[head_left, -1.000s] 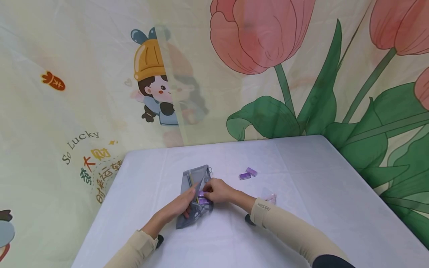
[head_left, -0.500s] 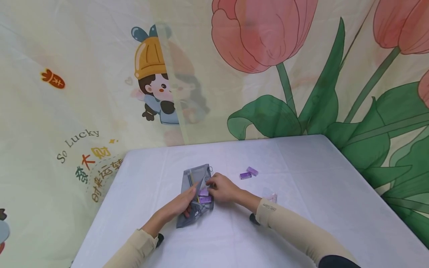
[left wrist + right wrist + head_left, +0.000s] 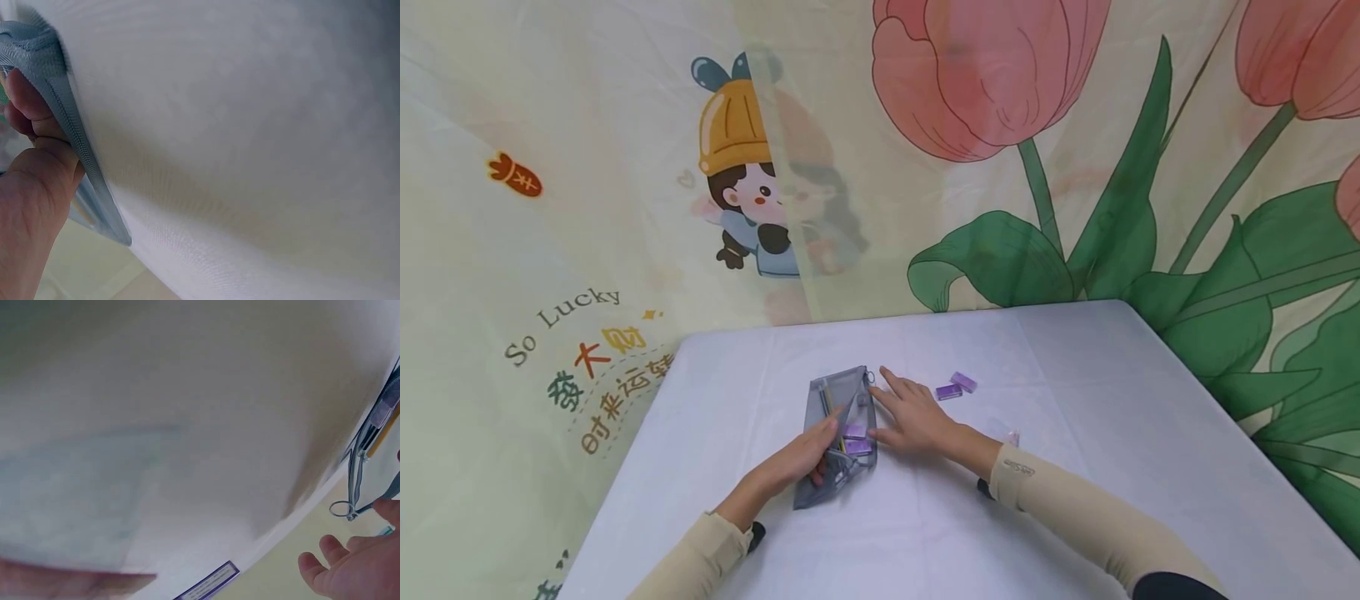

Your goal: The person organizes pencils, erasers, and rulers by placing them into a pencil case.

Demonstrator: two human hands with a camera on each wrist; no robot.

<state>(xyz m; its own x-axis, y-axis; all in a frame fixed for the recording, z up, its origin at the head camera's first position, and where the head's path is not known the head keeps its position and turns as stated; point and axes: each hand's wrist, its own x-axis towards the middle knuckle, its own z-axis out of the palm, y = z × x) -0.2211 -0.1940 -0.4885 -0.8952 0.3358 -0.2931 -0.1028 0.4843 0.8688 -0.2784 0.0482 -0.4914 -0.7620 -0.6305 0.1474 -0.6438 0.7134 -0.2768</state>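
Observation:
A grey see-through zip pouch lies slanted on the table. My left hand grips its left side, thumb on top and fingers curled at the edge; in the left wrist view the fingers hold the pouch's zipped rim. Pencils and small purple blocks show inside it. My right hand is at the pouch's right edge, fingers spread and holding nothing. The right wrist view shows those loose fingers beside the zip's metal ring. Whether a fingertip touches the pouch I cannot tell.
Two purple blocks lie on the white-covered table, behind and right of my right hand. A clear packet with pink on it lies partly behind the right forearm. A printed curtain hangs behind the table.
My right hand has drawn back from the pouch's opening, and its curled fingers have spread. The purple blocks in the pouch now show more fully. My left hand keeps its hold.

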